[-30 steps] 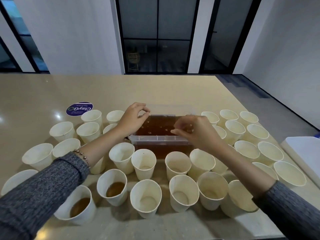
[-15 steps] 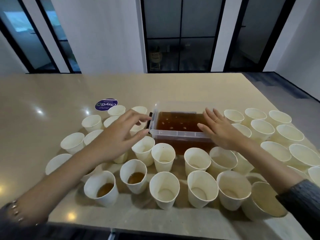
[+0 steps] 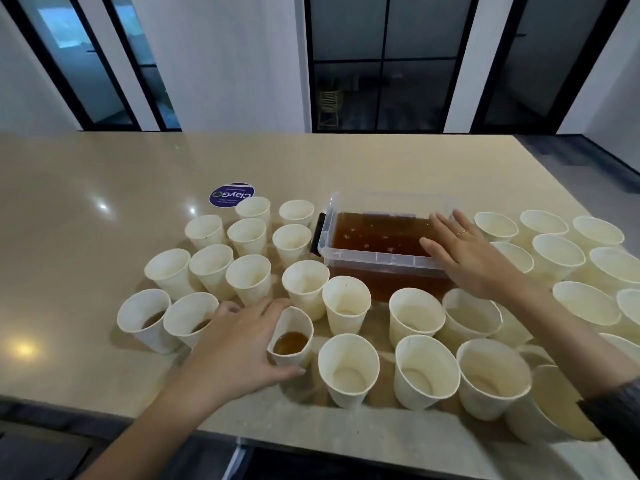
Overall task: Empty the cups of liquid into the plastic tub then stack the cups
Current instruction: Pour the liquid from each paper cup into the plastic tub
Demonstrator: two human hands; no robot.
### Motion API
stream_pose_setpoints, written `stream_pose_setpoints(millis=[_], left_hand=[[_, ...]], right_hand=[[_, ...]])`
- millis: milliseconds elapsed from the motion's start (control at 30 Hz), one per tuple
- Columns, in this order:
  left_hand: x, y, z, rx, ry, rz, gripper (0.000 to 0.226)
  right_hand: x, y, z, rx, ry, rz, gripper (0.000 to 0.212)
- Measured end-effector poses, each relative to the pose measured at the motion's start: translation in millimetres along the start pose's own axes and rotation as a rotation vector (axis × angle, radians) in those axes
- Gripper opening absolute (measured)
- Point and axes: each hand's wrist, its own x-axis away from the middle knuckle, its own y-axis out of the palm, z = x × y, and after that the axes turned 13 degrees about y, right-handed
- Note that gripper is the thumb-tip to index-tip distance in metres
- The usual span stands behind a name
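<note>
Paper cup point(image 3: 291, 336), white, holding a shallow pool of brown liquid, stands on the beige table point(image 3: 104, 258) inside the curl of the left hand point(image 3: 239, 344); thumb on its near side, fingers round its far side, cup upright. Two more cups with liquid point(image 3: 147, 320) stand just left of that hand; cups that look empty crowd both sides. Clear plastic tub point(image 3: 384, 237), filled well up with brown liquid, sits ahead, between the hands. Right hand point(image 3: 467, 258) lies flat, fingers straight and spread, over the tub's near right corner; contact cannot be confirmed. Purple round sticker point(image 3: 231, 195) lies beyond the left-hand cups.
</note>
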Motion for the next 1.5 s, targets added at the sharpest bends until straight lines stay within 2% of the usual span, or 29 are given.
stream_pose_setpoints(millis=[267, 567, 700, 833, 933, 1000, 1100, 1200, 1267, 1333, 1500], left_hand=[[-5.0, 1.6, 6.7, 0.051, -0.074, 0.132, 0.063], [-3.6, -4.0, -3.1, 0.380, -0.063, 0.320, 0.067], [-9.0, -28.6, -6.6, 0.604, -0.042, 0.480, 0.073], [-28.9, -49.6, -10.4, 0.862, -0.021, 0.626, 0.068], [-52.9, -57.2, -11.7, 1.210, -0.066, 0.749, 0.063], [-71.0, -60.2, -11.0, 1.428, -0.092, 0.768, 0.058], [-97.2, -64.1, -6.0, 1.548, -0.102, 0.729, 0.058], [-121.7, -65.3, 0.6, 1.574, -0.078, 0.620, 0.048], [-136.5, -65.2, 2.6, 1.598, -0.063, 0.537, 0.048], [-151.1, -66.1, 2.0, 1.593, -0.093, 0.431, 0.055], [-177.8, -73.4, 2.2, 1.419, -0.073, 0.041, 0.049]], right_hand=[[2.0, -0.7, -1.0, -0.013, -0.001, 0.024, 0.076], [2.6, 0.1, 0.1, -0.027, -0.018, 0.041, 0.071], [1.2, 1.4, 1.6, -0.031, -0.030, 0.052, 0.070], [2.2, 1.9, 0.4, -0.057, -0.022, 0.054, 0.066], [3.0, 1.2, -1.1, -0.082, -0.011, 0.057, 0.060], [3.4, 0.3, -2.3, -0.092, -0.008, 0.061, 0.059], [2.9, 0.6, -2.7, -0.092, -0.009, 0.067, 0.059], [2.1, 0.9, -3.0, -0.097, -0.013, 0.072, 0.059], [2.3, 1.5, -3.2, -0.105, -0.017, 0.072, 0.058], [2.4, 1.5, -2.6, -0.110, -0.015, 0.072, 0.058], [2.2, 1.1, -0.8, -0.105, -0.010, 0.075, 0.058]])
